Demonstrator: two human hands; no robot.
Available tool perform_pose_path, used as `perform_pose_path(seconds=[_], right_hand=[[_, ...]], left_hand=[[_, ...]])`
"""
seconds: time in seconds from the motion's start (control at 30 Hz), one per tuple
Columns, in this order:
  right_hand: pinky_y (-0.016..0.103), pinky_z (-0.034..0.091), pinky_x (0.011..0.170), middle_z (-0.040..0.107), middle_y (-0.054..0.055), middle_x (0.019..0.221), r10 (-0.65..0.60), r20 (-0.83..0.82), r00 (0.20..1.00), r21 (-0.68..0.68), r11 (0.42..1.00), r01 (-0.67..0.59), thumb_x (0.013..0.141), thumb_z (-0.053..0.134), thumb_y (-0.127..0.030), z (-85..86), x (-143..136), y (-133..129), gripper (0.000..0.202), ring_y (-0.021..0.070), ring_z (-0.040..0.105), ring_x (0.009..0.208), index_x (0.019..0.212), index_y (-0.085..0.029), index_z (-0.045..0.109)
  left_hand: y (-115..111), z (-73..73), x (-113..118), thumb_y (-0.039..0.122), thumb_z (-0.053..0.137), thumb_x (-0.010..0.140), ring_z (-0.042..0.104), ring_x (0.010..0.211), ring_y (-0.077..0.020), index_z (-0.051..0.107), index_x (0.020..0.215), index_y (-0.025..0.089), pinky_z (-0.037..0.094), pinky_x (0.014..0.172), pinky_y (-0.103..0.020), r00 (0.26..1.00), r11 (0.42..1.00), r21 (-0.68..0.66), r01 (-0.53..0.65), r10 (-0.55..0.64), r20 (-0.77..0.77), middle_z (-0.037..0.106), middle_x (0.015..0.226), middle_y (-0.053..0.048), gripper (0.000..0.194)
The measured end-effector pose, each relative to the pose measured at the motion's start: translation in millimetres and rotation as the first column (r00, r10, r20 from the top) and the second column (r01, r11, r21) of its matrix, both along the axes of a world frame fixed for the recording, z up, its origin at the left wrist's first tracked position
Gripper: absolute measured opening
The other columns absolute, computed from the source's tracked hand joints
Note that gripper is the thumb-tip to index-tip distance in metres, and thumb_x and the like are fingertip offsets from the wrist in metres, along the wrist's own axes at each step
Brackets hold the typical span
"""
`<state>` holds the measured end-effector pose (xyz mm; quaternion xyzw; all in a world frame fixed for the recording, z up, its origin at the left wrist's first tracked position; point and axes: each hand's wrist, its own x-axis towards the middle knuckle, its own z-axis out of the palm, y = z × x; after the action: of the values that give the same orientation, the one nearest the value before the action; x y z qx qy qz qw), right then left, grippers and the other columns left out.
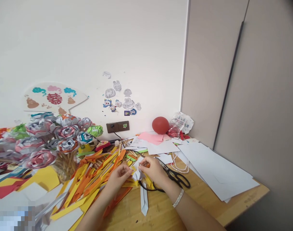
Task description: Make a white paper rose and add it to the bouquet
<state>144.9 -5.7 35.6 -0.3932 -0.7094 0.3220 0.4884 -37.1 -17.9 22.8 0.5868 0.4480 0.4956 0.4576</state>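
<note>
Both of my hands meet over the wooden table, around a small piece of folded white paper (137, 175). My left hand (120, 175) is closed in a pinch at the paper's left edge. My right hand (151, 170), with a sparkling bracelet on its wrist, pinches the paper from the right; its fingertips partly cover it. Just below lies a pointed strip of folded white paper (144, 201) on the table. A black cord curves beneath my hands. Black-handled scissors (177, 177) rest beside my right hand, partly hidden behind it.
Orange and yellow folded paper strips (88, 175) heap up at left, beside a bunch of paper flowers (64, 138). White sheets (216, 170) cover the table's right side. A red balloon (160, 125), a bead string (179, 168) and a wall socket (117, 126) are farther back.
</note>
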Motion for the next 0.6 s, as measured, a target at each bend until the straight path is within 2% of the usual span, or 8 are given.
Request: perform_pose_path(seconds=[0.2, 0.3, 0.4, 0.47, 0.6], right_hand=[[0.024, 0.042, 0.066, 0.061, -0.001, 0.076, -0.093, 0.099, 0.991, 0.095, 0.992, 0.083, 0.068, 0.064, -0.019, 3.1, 2, -3, 0.006, 0.0146, 0.056, 0.074, 0.073, -0.020, 0.060], [0.025, 0.042, 0.065, 0.060, -0.001, 0.074, -0.107, 0.066, 0.992, 0.073, 0.992, 0.102, 0.068, 0.064, -0.019, 1.4, 0, -1, 0.006, 0.0143, 0.056, 0.072, 0.072, -0.019, 0.059], [0.025, 0.044, 0.067, 0.061, 0.000, 0.073, -0.064, 0.018, 0.998, 0.033, 0.997, 0.063, 0.070, 0.062, -0.019, -1.9, 0, 3, 0.003, 0.0144, 0.057, 0.070, 0.072, -0.019, 0.060], [0.026, 0.045, 0.069, 0.063, 0.001, 0.077, -0.041, -0.009, 0.999, 0.039, 0.998, 0.041, 0.072, 0.060, -0.020, -4.6, 0, 6, 0.003, 0.0153, 0.058, 0.074, 0.075, -0.018, 0.061], [0.028, 0.045, 0.072, 0.065, 0.003, 0.085, -0.048, -0.053, 0.997, 0.020, 0.999, 0.050, 0.078, 0.055, -0.029, -10.7, 3, 14, 0.014, 0.0164, 0.059, 0.078, 0.083, -0.019, 0.062]], left_hand=[[-2, -0.1, 2, 0.041, 0.069, 0.064, 0.060, 0.057, -0.0144, 0.053, 0.069, 0.017, 0.048, 0.061, -0.028, 1.000, 1.000, 0.017, 0.018, -0.018, -0.014, 0.060, 0.060, 0.003, 0.028], [-4, 1.6, 3, 0.040, 0.069, 0.065, 0.061, 0.060, -0.0154, 0.057, 0.074, 0.017, 0.048, 0.063, -0.029, 0.997, 0.999, 0.022, 0.050, -0.049, -0.054, 0.062, 0.061, 0.001, 0.028], [-5, 4.7, 5, 0.041, 0.070, 0.062, 0.059, 0.058, -0.0149, 0.060, 0.074, 0.015, 0.047, 0.062, -0.029, 0.994, 0.998, 0.004, 0.069, -0.068, -0.082, 0.063, 0.060, 0.000, 0.030], [-5, 7.2, 4, 0.042, 0.071, 0.060, 0.057, 0.055, -0.0135, 0.061, 0.069, 0.014, 0.046, 0.059, -0.027, 0.997, 0.999, 0.003, 0.033, -0.033, -0.072, 0.063, 0.059, -0.001, 0.030], [-3, 10.7, -2, 0.043, 0.074, 0.054, 0.057, 0.051, -0.0134, 0.062, 0.066, 0.014, 0.045, 0.055, -0.025, 0.991, 0.991, -0.054, -0.125, 0.127, 0.034, 0.062, 0.051, 0.000, 0.034]])
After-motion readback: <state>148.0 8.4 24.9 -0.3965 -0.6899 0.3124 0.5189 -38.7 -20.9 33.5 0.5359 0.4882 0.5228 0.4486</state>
